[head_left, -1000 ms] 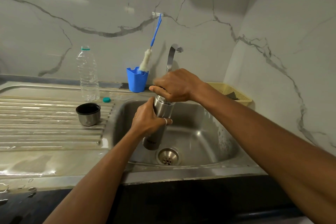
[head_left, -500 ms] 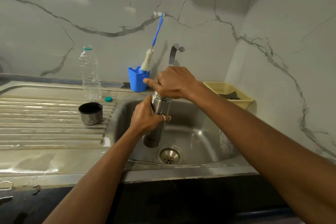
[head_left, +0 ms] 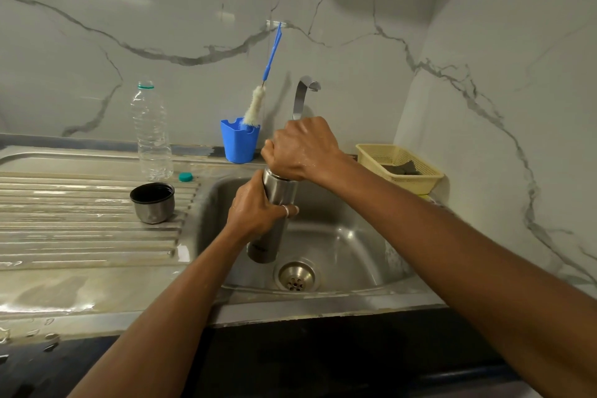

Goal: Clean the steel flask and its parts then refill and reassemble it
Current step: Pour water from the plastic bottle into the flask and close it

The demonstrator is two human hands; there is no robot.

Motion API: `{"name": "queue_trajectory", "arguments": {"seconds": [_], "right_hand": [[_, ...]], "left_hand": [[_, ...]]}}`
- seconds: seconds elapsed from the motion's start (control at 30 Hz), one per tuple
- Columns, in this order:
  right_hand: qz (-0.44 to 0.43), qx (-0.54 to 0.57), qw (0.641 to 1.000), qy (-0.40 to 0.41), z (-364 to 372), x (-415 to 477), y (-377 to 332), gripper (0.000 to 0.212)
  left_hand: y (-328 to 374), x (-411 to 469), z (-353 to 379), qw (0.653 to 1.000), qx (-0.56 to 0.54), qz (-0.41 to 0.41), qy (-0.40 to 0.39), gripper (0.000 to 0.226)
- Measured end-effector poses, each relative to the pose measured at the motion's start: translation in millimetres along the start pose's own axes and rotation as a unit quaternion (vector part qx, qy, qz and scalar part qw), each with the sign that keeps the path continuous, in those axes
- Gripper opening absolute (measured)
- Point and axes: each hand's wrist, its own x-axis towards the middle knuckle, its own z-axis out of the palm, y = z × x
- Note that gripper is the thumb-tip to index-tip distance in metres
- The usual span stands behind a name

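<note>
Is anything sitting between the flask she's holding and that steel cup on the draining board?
Nothing visible does. The flask, gripped by the left hand and right hand over the sink, has only bare ribbed steel between it and the steel cup.

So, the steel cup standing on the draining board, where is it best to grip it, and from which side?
Probably from above, around the outer wall. The steel cup stands upright with its dark mouth open upward on the ribbed draining board, apart from the plastic bottle behind it, so nothing blocks the sides.
</note>
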Motion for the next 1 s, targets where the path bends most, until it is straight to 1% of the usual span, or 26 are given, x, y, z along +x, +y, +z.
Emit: {"name": "queue_trajectory", "arguments": {"seconds": [0.1, 0.17, 0.27, 0.37, 0.47, 0.6, 0.77, 0.87, 1.0], "right_hand": [[-0.013, 0.040, 0.999, 0.004, 5.1, 2.4, 4.4, 0.058], [-0.048, 0.075, 0.996, 0.017, 7.6, 2.6, 13.3, 0.055], [-0.115, 0.105, 0.987, 0.035, 6.0, 1.8, 23.5, 0.046], [-0.142, 0.095, 0.984, 0.040, 2.0, 3.5, 22.3, 0.052], [-0.115, 0.073, 0.991, 0.018, -0.4, 6.1, 18.2, 0.058], [-0.072, 0.070, 0.995, -0.010, 0.2, 7.3, 14.6, 0.047], [-0.033, 0.064, 0.997, -0.032, -6.1, 7.1, 8.0, 0.044], [0.008, 0.063, 0.997, -0.034, -7.8, 6.8, 1.2, 0.040], [0.024, 0.060, 0.997, -0.040, -10.5, 8.4, -2.8, 0.041]], "left_hand": [[-1.0, -1.1, -4.8, 1.000, -0.004, 0.007, 0.012, 0.069], [1.1, -2.0, -7.0, 1.000, -0.014, 0.020, 0.011, 0.068], [8.2, -3.9, -7.9, 0.998, -0.043, 0.035, -0.012, 0.070], [11.9, -3.4, -6.2, 0.997, -0.068, 0.039, -0.025, 0.076], [13.9, -3.8, -4.1, 0.997, -0.067, 0.029, -0.023, 0.071], [14.0, -5.0, -0.9, 0.996, -0.087, 0.011, -0.018, 0.071], [14.2, -6.7, -2.7, 0.997, -0.073, 0.005, 0.004, 0.065], [13.0, -8.2, -3.9, 0.998, -0.068, 0.008, 0.007, 0.065], [12.2, -9.6, -3.4, 0.997, -0.079, -0.009, 0.012, 0.066]]}}
